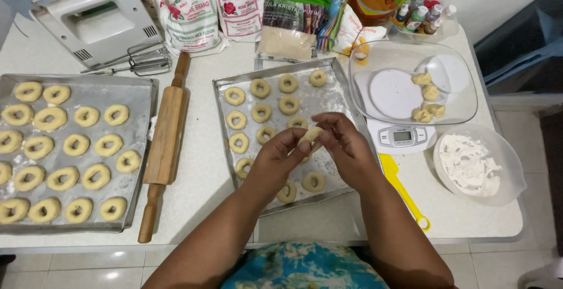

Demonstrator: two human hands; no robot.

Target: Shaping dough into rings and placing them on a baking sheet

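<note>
Both my hands meet over the middle metal tray. My left hand and my right hand pinch a small pale piece of dough between their fingertips. Several ring-shaped dough pieces lie in rows on the floured tray below. A few lumps of dough sit in a clear bowl on a white kitchen scale to the right.
A second tray full of dough rings stands at the left, a wooden rolling pin between the trays. A bowl of flour, a yellow scraper, a hand mixer and flour bags surround them.
</note>
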